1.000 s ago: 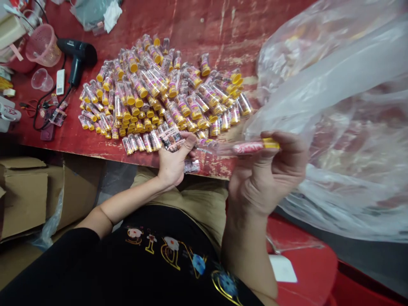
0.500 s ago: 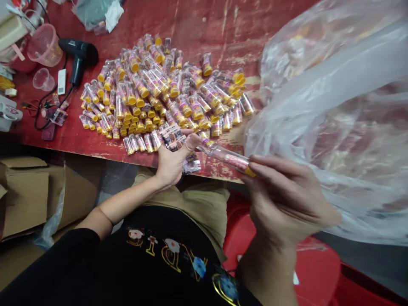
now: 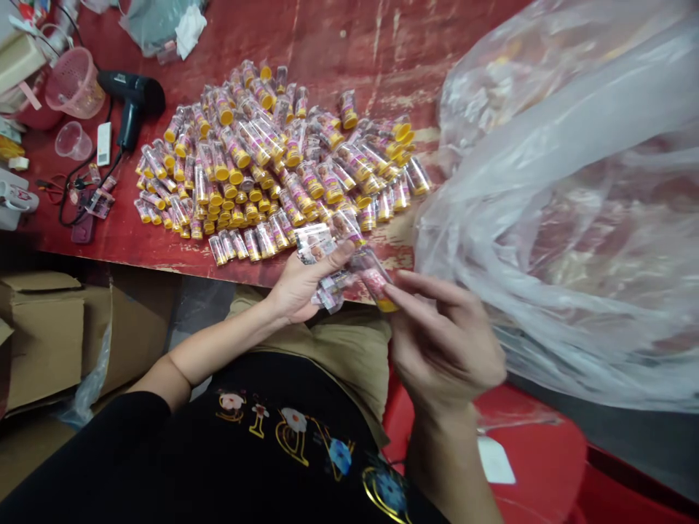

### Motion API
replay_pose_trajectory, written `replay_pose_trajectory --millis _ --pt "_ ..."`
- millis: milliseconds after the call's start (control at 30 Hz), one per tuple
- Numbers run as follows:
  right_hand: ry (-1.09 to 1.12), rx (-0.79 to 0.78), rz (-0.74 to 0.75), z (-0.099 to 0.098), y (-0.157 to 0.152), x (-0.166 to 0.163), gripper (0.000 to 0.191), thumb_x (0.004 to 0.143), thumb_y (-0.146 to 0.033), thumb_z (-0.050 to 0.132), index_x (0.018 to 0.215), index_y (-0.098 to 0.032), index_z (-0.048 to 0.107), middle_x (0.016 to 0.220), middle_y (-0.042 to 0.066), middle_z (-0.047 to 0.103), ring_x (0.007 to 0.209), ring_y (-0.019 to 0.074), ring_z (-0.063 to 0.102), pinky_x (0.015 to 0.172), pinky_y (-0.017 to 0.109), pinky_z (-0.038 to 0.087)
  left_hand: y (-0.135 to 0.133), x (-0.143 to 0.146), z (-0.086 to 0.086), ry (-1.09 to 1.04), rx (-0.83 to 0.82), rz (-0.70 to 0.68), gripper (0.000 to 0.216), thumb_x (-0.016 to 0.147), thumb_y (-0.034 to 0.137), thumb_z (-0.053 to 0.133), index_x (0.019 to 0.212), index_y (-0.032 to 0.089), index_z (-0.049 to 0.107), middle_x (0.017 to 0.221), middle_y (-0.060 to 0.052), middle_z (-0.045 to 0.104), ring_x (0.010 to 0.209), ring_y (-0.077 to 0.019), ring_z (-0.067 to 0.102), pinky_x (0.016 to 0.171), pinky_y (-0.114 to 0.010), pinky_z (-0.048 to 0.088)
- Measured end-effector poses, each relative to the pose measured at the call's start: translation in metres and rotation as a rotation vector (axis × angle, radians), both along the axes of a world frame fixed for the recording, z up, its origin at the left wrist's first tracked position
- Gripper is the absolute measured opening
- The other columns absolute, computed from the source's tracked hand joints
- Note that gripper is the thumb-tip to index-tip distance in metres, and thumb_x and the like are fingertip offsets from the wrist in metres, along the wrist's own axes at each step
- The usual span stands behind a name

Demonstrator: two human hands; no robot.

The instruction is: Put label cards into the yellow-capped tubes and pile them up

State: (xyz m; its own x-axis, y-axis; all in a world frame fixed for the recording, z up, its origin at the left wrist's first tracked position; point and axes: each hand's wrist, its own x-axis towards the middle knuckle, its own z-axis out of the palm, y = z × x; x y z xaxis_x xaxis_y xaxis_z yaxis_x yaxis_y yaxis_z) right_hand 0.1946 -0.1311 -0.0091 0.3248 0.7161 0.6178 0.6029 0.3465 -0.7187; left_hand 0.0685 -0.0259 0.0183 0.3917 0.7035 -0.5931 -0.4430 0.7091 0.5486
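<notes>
My left hand [image 3: 303,284] is closed on several small printed film labels [image 3: 314,244], its thumb across them near the table's front edge. My right hand [image 3: 448,335] pinches the yellow-capped end of a clear plastic tube [image 3: 376,279] with pink contents. The tube's other end reaches my left thumb; whether the left fingers also grip it is unclear. Just past that thumb is another yellow-capped tube [image 3: 346,224], and I cannot tell if it is held. A heap of such tubes [image 3: 256,145] covers the table beyond, with a row of them along the near side.
Large translucent plastic bags [image 3: 546,218] bulge on the right. A black hair dryer [image 3: 131,102], a pink basket [image 3: 76,81] and a clear cup [image 3: 73,140] occupy the left of the red table [image 3: 415,44]. Cardboard boxes [image 3: 46,335] stand lower left, a red stool [image 3: 529,437] lower right.
My right hand has moved left with the tube, closer to my left hand. The labels in my left hand have shifted slightly right.
</notes>
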Motion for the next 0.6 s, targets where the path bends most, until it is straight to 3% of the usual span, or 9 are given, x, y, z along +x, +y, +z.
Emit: replay_pose_trajectory --millis 67,167,233,267,367,433,533,600 --pt "0.099 -0.02 -0.051 -0.001 0.0 -0.009 0.052 0.082 -0.002 0.076 0.122 -0.035 0.08 0.109 0.006 0.081 0.092 0.0189 0.077 0.081 0.032 0.065 -0.002 0.001 0.002 0.01 0.062 0.074 0.049 0.067 0.024 0.096 0.108 0.014 0.072 0.09 -0.003 0.077 0.073 -0.0124 0.071 0.071 -0.025 0.058" --pt "0.651 -0.155 -0.085 -0.006 -0.001 -0.022 0.028 0.087 -0.018 0.078 0.111 -0.029 0.083 0.102 0.006 0.081 0.084 0.0181 0.077 0.072 0.031 0.067 -0.005 0.0 0.003 0.051 0.167 0.17 0.062 0.056 0.027 0.102 0.11 0.019 0.072 0.085 0.002 0.075 0.076 -0.0115 0.071 0.076 -0.024 0.058" --pt "0.874 -0.229 -0.074 -0.01 -0.001 -0.028 0.021 0.089 -0.027 0.077 0.109 -0.028 0.084 0.101 0.005 0.081 0.08 0.0171 0.077 0.066 0.029 0.066 -0.006 -0.001 0.003 0.073 0.171 0.12 0.065 0.051 0.034 0.104 0.105 0.018 0.072 0.086 0.001 0.075 0.079 -0.0136 0.072 0.075 -0.025 0.059" --pt "0.834 -0.226 -0.096 -0.012 -0.002 -0.029 0.021 0.089 -0.028 0.078 0.109 -0.028 0.084 0.1 0.005 0.081 0.081 0.0169 0.077 0.068 0.03 0.066 -0.006 -0.002 0.003 0.074 0.16 0.066 0.065 0.05 0.038 0.104 0.102 0.016 0.072 0.089 -0.001 0.076 0.081 -0.0157 0.073 0.074 -0.026 0.059" --pt "0.422 -0.114 -0.213 -0.012 -0.002 -0.029 0.027 0.084 -0.017 0.082 0.109 -0.028 0.084 0.096 0.004 0.08 0.084 0.0166 0.075 0.078 0.032 0.065 -0.005 -0.003 0.005 0.055 0.148 -0.072 0.068 0.048 0.048 0.103 0.096 0.013 0.071 0.098 -0.01 0.078 0.093 -0.0236 0.075 0.071 -0.028 0.058" --pt "0.354 -0.1 -0.17 -0.008 -0.001 -0.029 0.037 0.085 -0.014 0.08 0.119 -0.03 0.08 0.1 0.005 0.078 0.085 0.0168 0.074 0.078 0.033 0.065 -0.005 -0.003 0.006 0.046 0.156 -0.12 0.07 0.047 0.053 0.102 0.094 0.013 0.07 0.099 -0.012 0.079 0.094 -0.026 0.076 0.067 -0.027 0.056" --pt "0.381 -0.109 -0.092 -0.003 0.004 -0.027 0.052 0.089 -0.016 0.076 0.137 -0.033 0.07 0.122 0.007 0.071 0.102 0.0193 0.073 0.082 0.035 0.065 -0.007 -0.002 0.007 0.055 0.172 -0.141 0.069 0.048 0.057 0.1 0.09 0.013 0.068 0.091 -0.01 0.078 0.081 -0.0209 0.074 0.059 -0.025 0.053" --pt "0.253 -0.066 -0.105 -0.002 0.008 -0.027 0.051 0.089 -0.014 0.076 0.135 -0.034 0.072 0.125 0.007 0.07 0.109 0.0208 0.072 0.088 0.036 0.064 -0.009 -0.002 0.007 0.074 0.187 -0.124 0.066 0.048 0.056 0.1 0.086 0.014 0.066 0.085 -0.006 0.076 0.068 -0.0139 0.067 0.057 -0.024 0.053"
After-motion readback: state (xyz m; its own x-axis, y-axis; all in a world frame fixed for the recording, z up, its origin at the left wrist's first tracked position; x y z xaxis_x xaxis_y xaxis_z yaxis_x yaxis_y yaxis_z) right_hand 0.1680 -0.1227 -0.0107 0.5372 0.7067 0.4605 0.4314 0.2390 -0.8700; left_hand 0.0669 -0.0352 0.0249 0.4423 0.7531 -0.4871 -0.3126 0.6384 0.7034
